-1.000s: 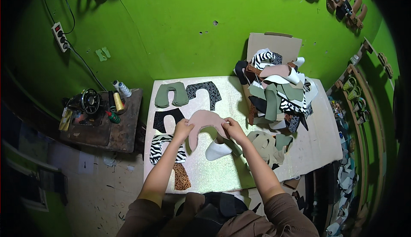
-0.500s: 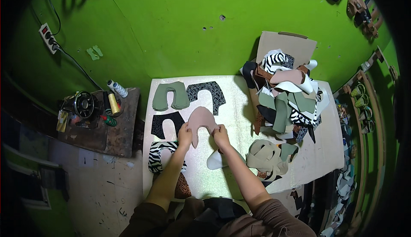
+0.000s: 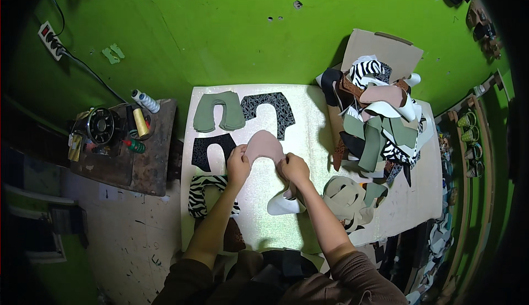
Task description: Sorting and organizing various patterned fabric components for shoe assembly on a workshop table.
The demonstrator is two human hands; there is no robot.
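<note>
My left hand (image 3: 238,164) and my right hand (image 3: 295,168) pinch a pink U-shaped shoe upper piece (image 3: 263,144) by its two sides, with the curved end pointing away from me. It is held over the pale table, and its lower ends are partly hidden by my hands. Just below my right hand lies a white cut piece (image 3: 282,206). To the left of the pink piece are a dark patterned U-shaped piece (image 3: 201,152) and a zebra-print piece (image 3: 196,197), partly covered by my left forearm. Farther back sit a stack of green U-shaped pieces (image 3: 205,112) and a black-and-grey patterned piece (image 3: 284,117).
A heap of mixed cut pieces (image 3: 374,134) stands by a cardboard box (image 3: 380,54) at the back right. Nearer is a beige pile (image 3: 344,197). A brown spotted piece (image 3: 234,236) lies by my left forearm. Left stands a sewing machine (image 3: 101,127) with thread cones (image 3: 146,101).
The pink piece has tipped or bent, so its lower ends show less. My right hand has turned further over its side. The whole view has shifted slightly.
</note>
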